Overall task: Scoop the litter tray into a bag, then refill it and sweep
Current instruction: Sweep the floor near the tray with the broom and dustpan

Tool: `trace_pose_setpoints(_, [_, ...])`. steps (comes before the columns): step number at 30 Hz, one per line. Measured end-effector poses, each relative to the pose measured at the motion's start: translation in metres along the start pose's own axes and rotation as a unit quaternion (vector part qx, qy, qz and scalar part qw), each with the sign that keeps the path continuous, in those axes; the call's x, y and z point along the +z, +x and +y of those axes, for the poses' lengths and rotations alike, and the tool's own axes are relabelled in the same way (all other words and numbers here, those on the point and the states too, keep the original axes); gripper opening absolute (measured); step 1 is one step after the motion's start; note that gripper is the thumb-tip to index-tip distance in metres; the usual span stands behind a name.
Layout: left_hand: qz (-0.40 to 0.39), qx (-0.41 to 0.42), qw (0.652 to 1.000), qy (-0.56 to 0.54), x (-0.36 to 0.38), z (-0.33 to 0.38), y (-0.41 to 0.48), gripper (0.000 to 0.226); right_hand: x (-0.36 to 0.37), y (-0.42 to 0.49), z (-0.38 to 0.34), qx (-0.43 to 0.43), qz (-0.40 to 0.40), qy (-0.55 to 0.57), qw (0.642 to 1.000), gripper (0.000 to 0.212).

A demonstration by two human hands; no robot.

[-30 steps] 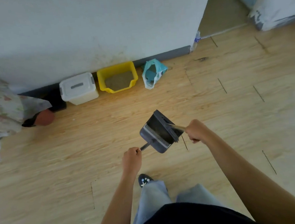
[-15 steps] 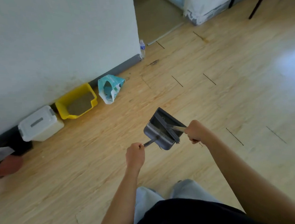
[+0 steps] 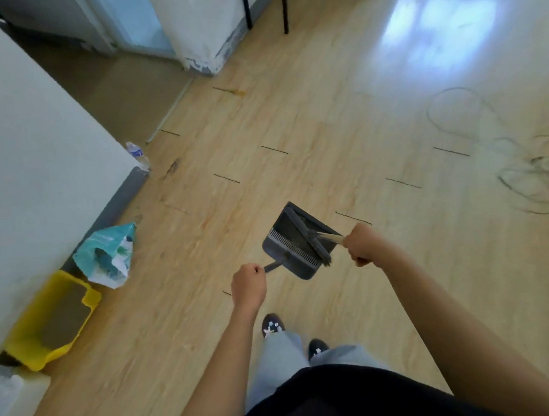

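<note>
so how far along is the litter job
Yellow plastic litter tray holds level grey litter beside the teal plastic bag: scooping and refilling look done. Left hand holds the dark grey dustpan, right hand the wooden-handled brush in it. Emptying it probably remains.

head view | worn high, tilted forward-down | wooden floor (image 3: 294,140) far, forearms close

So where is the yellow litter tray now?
In the head view, the yellow plastic litter tray sits lower left against the white wall, between the teal plastic bag and a white plastic box.
</note>
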State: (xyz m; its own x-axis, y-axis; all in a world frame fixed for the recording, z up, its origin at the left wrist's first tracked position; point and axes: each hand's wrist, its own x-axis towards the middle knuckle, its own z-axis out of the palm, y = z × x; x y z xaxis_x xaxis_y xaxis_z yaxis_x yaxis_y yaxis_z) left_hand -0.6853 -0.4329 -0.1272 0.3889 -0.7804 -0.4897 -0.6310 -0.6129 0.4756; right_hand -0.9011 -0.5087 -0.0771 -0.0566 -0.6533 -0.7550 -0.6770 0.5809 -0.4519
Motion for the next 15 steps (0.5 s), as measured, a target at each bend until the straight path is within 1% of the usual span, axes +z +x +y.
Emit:
trace_pose_setpoints(1, [-0.002,0.004,1.000,-0.002,0.001,0.006,0.002,0.029,-0.003,0.003,0.006,0.010,0.003,0.001,1.000,0.010])
trace_pose_setpoints(2, [-0.023,0.035,0.999,0.016,0.014,0.029,0.007,0.027,-0.020,0.005,0.028,0.037,0.023,0.029,0.999,0.015])
trace_pose_setpoints(3, [-0.028,0.048,0.998,0.019,0.020,0.038,0.010,0.027,-0.026,0.005,0.035,0.052,0.027,0.043,0.997,0.018])
trace_pose_setpoints(5, [-0.043,0.074,0.996,0.031,0.028,0.059,0.014,0.027,-0.038,0.004,0.053,0.069,0.038,0.079,0.994,0.018])
trace_pose_setpoints(6, [-0.063,0.099,0.992,0.044,0.039,0.075,0.017,0.028,-0.051,0.003,0.068,0.084,0.055,0.110,0.989,0.018])
trace_pose_setpoints(11, [-0.137,0.170,0.973,0.073,0.077,0.138,0.029,0.030,-0.088,-0.004,0.111,0.131,0.113,0.214,0.961,0.020])
trace_pose_setpoints(15, [-0.179,0.234,0.949,0.110,0.107,0.189,0.032,0.029,-0.109,-0.009,0.135,0.176,0.156,0.260,0.937,0.023])
